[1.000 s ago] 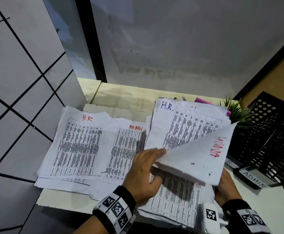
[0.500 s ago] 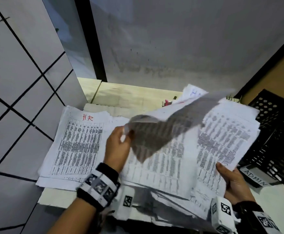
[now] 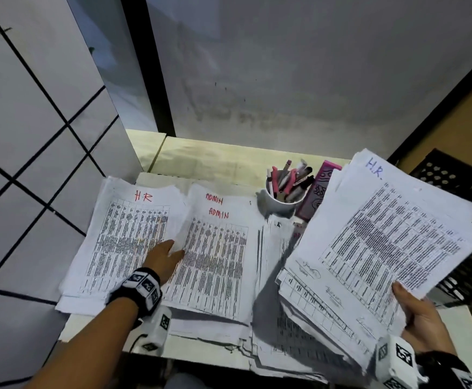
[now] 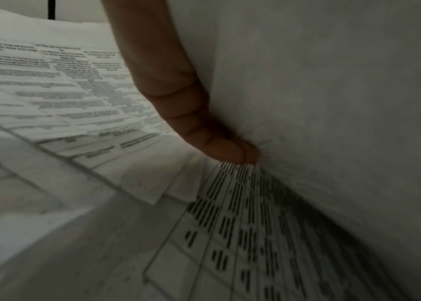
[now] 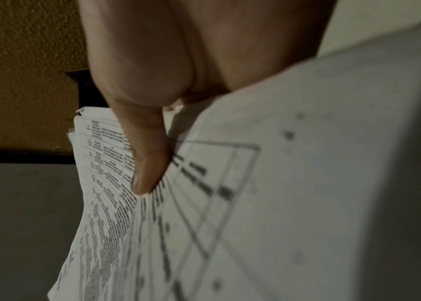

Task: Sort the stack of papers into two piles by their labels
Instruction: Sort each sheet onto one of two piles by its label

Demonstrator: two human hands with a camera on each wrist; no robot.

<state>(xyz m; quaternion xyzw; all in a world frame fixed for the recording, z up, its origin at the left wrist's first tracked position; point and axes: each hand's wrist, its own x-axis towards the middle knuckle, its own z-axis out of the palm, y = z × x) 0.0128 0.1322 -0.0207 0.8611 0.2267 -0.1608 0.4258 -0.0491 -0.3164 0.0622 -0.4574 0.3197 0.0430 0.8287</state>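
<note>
Two piles lie on the table (image 3: 209,161): the HR pile (image 3: 125,237) at the left and the ADMIN pile (image 3: 218,265) beside it, both labelled in red. My left hand (image 3: 173,249) pinches the curled-up left edge of the top ADMIN sheet, thumb (image 4: 219,146) against the paper. My right hand (image 3: 410,303) grips the remaining stack (image 3: 383,242) by its near corner and holds it tilted above the table's right side. Its top sheet reads H.R. in blue. In the right wrist view the thumb (image 5: 147,173) lies on the stack (image 5: 256,203).
A white cup of pens (image 3: 282,200) and a pink box (image 3: 317,192) stand behind the piles. Black mesh trays (image 3: 470,265) sit at the right edge. More loose sheets (image 3: 271,338) lie at the table's front, under the held stack. A wall rises close behind.
My left hand has carried the ADMIN sheet leftward off the stack and down onto the ADMIN pile. My right hand has lifted the stack to the right, uncovering the cup of pens.
</note>
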